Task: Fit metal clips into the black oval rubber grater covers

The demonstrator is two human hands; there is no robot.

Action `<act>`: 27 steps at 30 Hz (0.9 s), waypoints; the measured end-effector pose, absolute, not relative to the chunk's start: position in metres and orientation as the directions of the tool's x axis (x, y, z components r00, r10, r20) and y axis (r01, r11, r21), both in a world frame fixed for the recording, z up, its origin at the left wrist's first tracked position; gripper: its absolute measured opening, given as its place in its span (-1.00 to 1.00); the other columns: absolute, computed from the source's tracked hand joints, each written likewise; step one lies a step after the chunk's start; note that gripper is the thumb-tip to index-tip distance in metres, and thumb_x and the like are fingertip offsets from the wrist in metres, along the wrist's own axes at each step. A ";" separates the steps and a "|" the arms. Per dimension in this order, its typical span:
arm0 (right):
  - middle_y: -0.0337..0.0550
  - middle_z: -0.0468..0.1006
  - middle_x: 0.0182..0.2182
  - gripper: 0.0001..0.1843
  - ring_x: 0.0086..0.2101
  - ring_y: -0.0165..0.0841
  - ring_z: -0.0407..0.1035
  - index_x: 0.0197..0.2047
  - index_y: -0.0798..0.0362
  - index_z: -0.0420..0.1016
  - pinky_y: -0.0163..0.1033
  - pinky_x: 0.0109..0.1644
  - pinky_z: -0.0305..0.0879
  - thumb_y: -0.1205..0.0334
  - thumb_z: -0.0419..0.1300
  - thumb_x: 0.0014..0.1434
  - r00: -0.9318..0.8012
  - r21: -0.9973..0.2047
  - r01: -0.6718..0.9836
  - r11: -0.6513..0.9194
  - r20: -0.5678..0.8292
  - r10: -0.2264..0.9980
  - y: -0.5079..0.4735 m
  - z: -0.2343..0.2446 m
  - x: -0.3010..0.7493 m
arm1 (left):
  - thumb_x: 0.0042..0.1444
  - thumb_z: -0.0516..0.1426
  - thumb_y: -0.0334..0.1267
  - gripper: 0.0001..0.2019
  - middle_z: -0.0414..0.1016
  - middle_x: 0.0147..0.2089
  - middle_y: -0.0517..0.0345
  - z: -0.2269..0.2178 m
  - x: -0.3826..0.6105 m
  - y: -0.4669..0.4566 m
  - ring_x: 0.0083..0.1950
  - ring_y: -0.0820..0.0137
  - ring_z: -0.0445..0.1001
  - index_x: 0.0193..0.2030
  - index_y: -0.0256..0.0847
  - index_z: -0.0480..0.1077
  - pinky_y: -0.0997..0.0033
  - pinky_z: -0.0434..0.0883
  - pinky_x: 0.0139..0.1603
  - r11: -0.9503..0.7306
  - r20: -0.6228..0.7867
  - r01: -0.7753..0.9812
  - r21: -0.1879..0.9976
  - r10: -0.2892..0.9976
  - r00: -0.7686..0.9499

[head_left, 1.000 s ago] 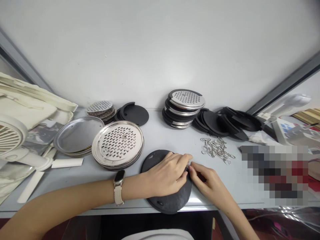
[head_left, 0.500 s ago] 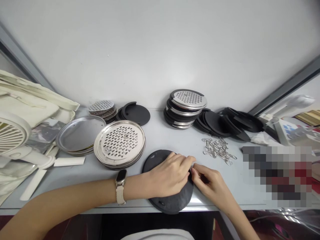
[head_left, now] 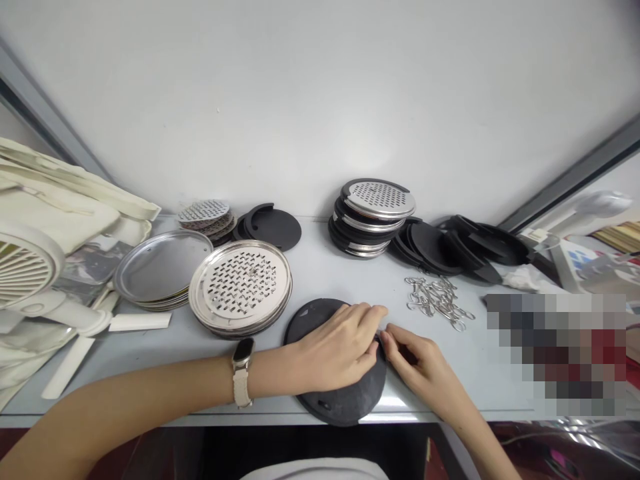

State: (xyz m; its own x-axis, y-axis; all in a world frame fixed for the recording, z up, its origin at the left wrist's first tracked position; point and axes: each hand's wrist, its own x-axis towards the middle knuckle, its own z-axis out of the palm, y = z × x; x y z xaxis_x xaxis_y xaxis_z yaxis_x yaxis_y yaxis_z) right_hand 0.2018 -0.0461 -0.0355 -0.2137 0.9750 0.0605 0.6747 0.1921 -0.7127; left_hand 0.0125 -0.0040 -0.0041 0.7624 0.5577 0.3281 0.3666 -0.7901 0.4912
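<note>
A black round plastic disc [head_left: 345,403] lies at the table's front edge. My left hand [head_left: 335,350] rests across it, fingers curled together at its right rim and gripping there. Close by, my right hand [head_left: 413,357] is closed in a pinch against the same rim, thumb and forefinger nearly meeting the left fingertips. What the right hand pinches is hidden; only a small pale glint shows between the hands. Right of them lies a pile of bent wire clips [head_left: 437,300]. To the left is a stack of round metal grater plates [head_left: 243,285].
Plain metal discs [head_left: 163,267] and small grater inserts [head_left: 204,212] are stacked at left, beside a white fan [head_left: 25,267]. Against the wall stand a stack of grater discs in black rims [head_left: 375,200] and loose black plastic parts [head_left: 435,247]. A pixelated patch covers the right side.
Both hands stay at the disc's right rim. The left fingers have shifted slightly, and the right fingertips have edged a little left.
</note>
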 end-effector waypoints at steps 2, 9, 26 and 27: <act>-0.33 0.21 -0.56 -0.66 -0.52 -0.43 0.10 -0.47 0.03 0.17 -0.33 -0.43 0.06 0.14 -0.08 0.35 -0.239 -0.701 0.684 0.202 0.047 0.970 -0.045 -0.033 0.200 | 0.19 0.00 -0.46 -0.68 0.31 0.00 -0.03 -0.004 0.013 -0.004 0.04 0.24 0.33 0.08 -0.25 0.10 0.23 0.34 0.07 -0.786 0.326 0.364 0.499 0.560 0.762; -0.32 0.22 -0.57 -0.67 -0.53 -0.43 0.11 -0.47 0.04 0.17 -0.33 -0.45 0.05 0.16 -0.07 0.34 -0.251 -0.679 0.698 0.228 0.066 0.966 -0.046 -0.033 0.201 | 0.20 -0.03 -0.48 -0.77 0.34 -0.09 0.01 -0.005 0.015 -0.003 -0.05 0.27 0.35 -0.01 -0.25 0.16 0.23 0.33 0.03 -0.820 0.320 0.349 0.454 0.515 0.795; -0.35 0.14 -0.60 -0.70 -0.55 -0.46 0.05 -0.52 0.02 0.10 -0.35 -0.49 0.02 0.24 -0.01 0.26 -0.246 -0.704 0.666 0.245 0.103 0.964 -0.048 -0.032 0.200 | 0.20 -0.04 -0.50 -0.82 0.34 -0.15 0.02 -0.004 0.014 -0.003 -0.11 0.28 0.33 -0.08 -0.29 0.21 0.26 0.30 -0.02 -0.880 0.331 0.324 0.347 0.438 0.836; -0.35 0.13 -0.60 -0.69 -0.55 -0.46 0.04 -0.52 0.02 0.09 -0.35 -0.49 0.02 0.24 -0.02 0.27 -0.241 -0.713 0.659 0.242 0.104 0.965 -0.048 -0.033 0.200 | 0.20 -0.05 -0.51 -0.82 0.34 -0.15 0.02 -0.004 0.014 -0.003 -0.12 0.28 0.34 -0.08 -0.28 0.21 0.26 0.30 -0.02 -0.878 0.330 0.327 0.349 0.441 0.835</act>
State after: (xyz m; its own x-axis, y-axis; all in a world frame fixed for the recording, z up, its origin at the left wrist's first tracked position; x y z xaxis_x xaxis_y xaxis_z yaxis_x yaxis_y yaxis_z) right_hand 0.2004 -0.0476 -0.0330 -0.2415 0.9648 0.1041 0.6586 0.2417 -0.7127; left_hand 0.0141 -0.0028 -0.0045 0.8345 0.4412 0.3300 0.3266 -0.8785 0.3487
